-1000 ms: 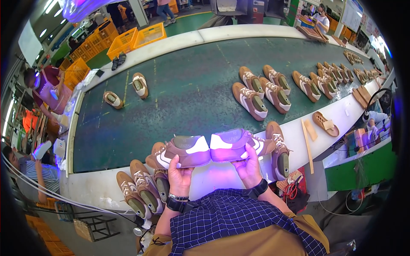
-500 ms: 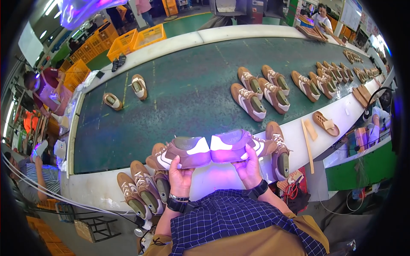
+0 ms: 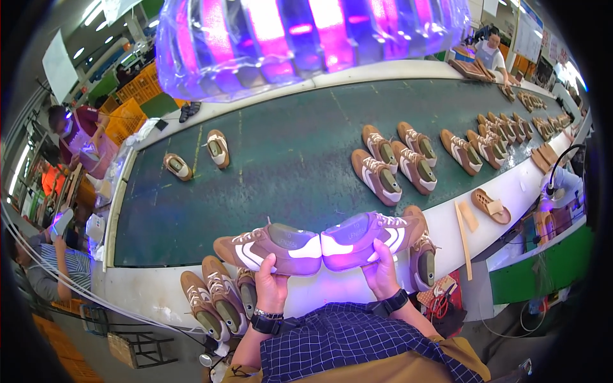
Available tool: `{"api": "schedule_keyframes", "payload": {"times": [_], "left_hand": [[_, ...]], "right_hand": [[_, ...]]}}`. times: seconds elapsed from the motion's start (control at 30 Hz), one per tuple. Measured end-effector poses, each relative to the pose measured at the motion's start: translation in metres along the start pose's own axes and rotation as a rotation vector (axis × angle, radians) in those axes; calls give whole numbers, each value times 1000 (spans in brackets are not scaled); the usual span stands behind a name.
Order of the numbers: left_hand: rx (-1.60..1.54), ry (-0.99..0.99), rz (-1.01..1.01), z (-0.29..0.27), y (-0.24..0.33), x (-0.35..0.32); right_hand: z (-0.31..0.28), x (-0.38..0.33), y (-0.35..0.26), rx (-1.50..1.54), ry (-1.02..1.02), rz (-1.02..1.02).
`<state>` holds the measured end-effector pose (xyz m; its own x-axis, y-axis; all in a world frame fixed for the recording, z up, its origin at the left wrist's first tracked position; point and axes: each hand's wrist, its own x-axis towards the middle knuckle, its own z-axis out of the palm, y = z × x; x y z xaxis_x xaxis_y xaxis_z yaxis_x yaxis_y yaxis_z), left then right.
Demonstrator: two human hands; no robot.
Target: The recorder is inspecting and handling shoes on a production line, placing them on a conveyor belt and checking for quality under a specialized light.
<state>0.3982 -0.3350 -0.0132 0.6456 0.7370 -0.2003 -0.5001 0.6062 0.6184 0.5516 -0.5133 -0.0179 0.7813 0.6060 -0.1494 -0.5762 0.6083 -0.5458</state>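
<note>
My left hand (image 3: 271,288) is closed around the sole and side of a brown suede sneaker (image 3: 271,247) with white stripes and a white heel patch. My right hand (image 3: 382,273) grips the matching sneaker (image 3: 367,239) the same way, thumb along its side. Both are held level above the near white ledge, heels meeting in the middle and toes pointing outward. Purple light tints their heels. Another sneaker (image 3: 421,265) stands by the toe of the right-hand one. Several more sneakers (image 3: 220,290) rest beside my left forearm.
A glowing purple lamp (image 3: 313,35) wrapped in clear plastic hangs ahead. The green conveyor belt (image 3: 281,166) carries sneakers in groups. On the right ledge lie a sandal-shaped piece (image 3: 490,206) and a tan strip (image 3: 463,239). Co-workers (image 3: 488,54) stand around the belt.
My view has tilted upward, so the purple lamp now fills the top and the belt appears lower. Both hands still hold the sneakers heel to heel, with little other movement.
</note>
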Motion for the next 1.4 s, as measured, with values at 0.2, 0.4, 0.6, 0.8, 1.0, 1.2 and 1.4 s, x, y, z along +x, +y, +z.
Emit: {"api": "schedule_keyframes", "payload": {"times": [0.2,0.4,0.6,0.8,1.0,1.2,1.4], "left_hand": [[51,-5,33,1,2,-4],[50,5,-11,-1,4,-2],[-54,-87,-257,-37,-17,11],[36,-138,-547,-80,-33,20],[94,88,-423,-97,-21,2],[712,99,-219,-92,-14,-9],[896,39,27,-35,-4,-8]], "right_hand": [[-3,-1,-4,-52,-13,-21],[-4,-3,-10,-65,-20,-10],[-41,1,-26,-58,-23,145],[-92,-13,-41,-244,54,466],[-105,-25,-67,-1044,224,293],[-65,-23,-100,-1584,-45,-99],[-57,115,-122,-1660,99,-365]]}}
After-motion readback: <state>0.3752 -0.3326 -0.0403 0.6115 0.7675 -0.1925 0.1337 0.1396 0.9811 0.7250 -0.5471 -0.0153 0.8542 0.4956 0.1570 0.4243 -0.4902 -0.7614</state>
